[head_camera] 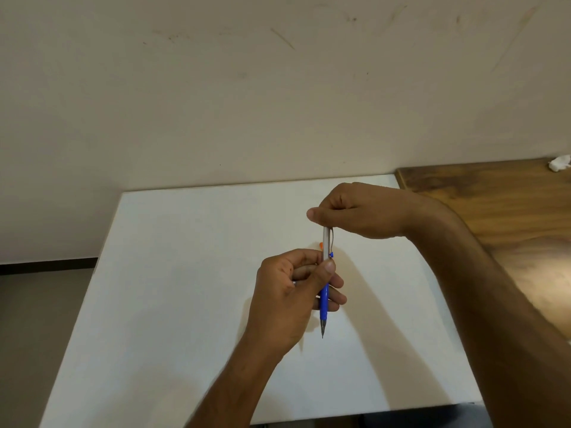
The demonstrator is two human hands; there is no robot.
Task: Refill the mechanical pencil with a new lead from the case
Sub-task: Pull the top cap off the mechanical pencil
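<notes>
The mechanical pencil (325,245) has a silver barrel, a blue grip and a metal tip, and it stands upright with the tip pointing down above the white table (185,273). My left hand (290,298) grips it around the middle, thumb on the barrel. My right hand (361,211) is closed over the pencil's top end, fingers pinched there. A small orange thing (320,244) peeks out from behind the barrel on the table; I cannot tell whether it is the lead case. Any lead is too fine to make out.
A brown wooden tabletop (509,217) adjoins the white table on the right, with a crumpled white scrap (560,163) at its far corner. A beige wall (247,88) rises behind the table. Grey floor (37,319) lies to the left.
</notes>
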